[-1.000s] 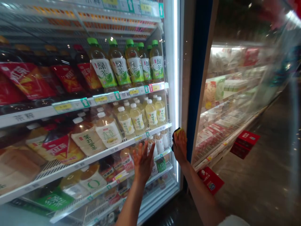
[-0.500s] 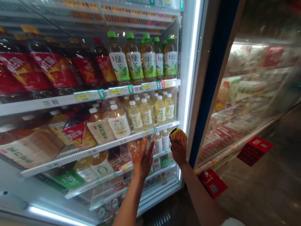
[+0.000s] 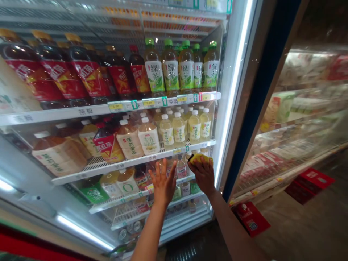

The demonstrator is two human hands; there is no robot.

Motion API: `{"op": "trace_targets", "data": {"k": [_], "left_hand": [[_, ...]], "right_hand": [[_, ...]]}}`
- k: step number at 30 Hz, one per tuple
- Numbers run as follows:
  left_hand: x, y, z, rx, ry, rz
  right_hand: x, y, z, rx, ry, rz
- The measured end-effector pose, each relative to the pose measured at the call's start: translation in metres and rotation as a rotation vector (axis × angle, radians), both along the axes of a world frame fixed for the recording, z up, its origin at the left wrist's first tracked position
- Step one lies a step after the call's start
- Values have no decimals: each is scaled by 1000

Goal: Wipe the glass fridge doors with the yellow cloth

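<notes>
A yellow cloth with a dark edge [image 3: 208, 158] is under the fingers of my right hand [image 3: 204, 174], by the right side of a lit drinks fridge. Lower and to the left, my left hand [image 3: 164, 183] holds nothing. Its fingers are spread, in front of the lower shelves; I cannot tell whether it touches the glass. Just above the hands runs a white shelf edge [image 3: 152, 158] with small bottles of pale yellow drink [image 3: 178, 130] on it. Green-capped tea bottles [image 3: 186, 70] stand one shelf higher. My hands partly hide the bottles behind them.
Large red-labelled tea bottles [image 3: 87, 74] fill the upper left shelf. A bright light strip [image 3: 236, 79] and a dark blue frame [image 3: 261, 105] border the fridge on the right. Beyond are a stocked display case [image 3: 296, 112] and red signs [image 3: 251, 218] jutting out low.
My right hand has moved slightly left with the cloth, nearer my left hand, and more yellow shows. The view has turned left, so the shelves sit farther right. My left hand stays spread.
</notes>
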State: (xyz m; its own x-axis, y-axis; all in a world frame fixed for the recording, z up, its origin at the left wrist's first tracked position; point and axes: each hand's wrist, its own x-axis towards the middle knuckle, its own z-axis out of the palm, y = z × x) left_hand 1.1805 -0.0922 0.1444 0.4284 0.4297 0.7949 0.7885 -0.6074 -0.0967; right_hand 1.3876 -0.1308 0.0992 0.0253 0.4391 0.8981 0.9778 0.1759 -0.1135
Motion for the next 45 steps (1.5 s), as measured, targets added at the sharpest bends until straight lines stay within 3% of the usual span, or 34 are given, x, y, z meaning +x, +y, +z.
{"op": "trace_targets", "data": {"k": [3,6,9,11,14,18,22,25,27,31,34,36,38,40,43,45], "left_hand": [[-7,-3,-1,25,-40,14],[-13,-6,2,24,-54,36],[-20,-9,6,14,-55,60],[-24,-10,7,7,-48,66],[-29,-10,7,-2,-44,72],[-39,-11,9,-5,-64,91],[-59,-13,18,-24,-86,132],[-78,-13,24,-54,-106,165],[-88,-12,26,-82,-101,168],[-102,-12,28,-104,-67,153],[-115,-14,29,-108,-61,175],[-126,-15,29,-107,-75,198],[-138,-16,29,-110,-99,220],[-146,-17,30,-123,-113,234],[-152,-17,31,-146,-91,227],[-153,-18,31,-146,-79,226]], "right_hand": [[2,9,23,76,150,-89],[-23,26,57,118,339,-175],[-54,29,70,88,340,-112],[-65,20,62,19,239,-20],[-59,2,37,-45,52,79],[-36,-8,21,117,-31,53],[-45,7,44,238,82,-72],[-83,22,64,222,165,-135],[-110,26,66,194,149,-110],[-128,14,36,86,-42,29],[-103,6,10,113,-123,-7],[-84,8,9,157,-53,-91],[-79,19,23,221,103,-180],[-92,34,47,267,255,-246],[-140,48,80,254,261,-207],[-173,47,86,207,168,-148]]}}
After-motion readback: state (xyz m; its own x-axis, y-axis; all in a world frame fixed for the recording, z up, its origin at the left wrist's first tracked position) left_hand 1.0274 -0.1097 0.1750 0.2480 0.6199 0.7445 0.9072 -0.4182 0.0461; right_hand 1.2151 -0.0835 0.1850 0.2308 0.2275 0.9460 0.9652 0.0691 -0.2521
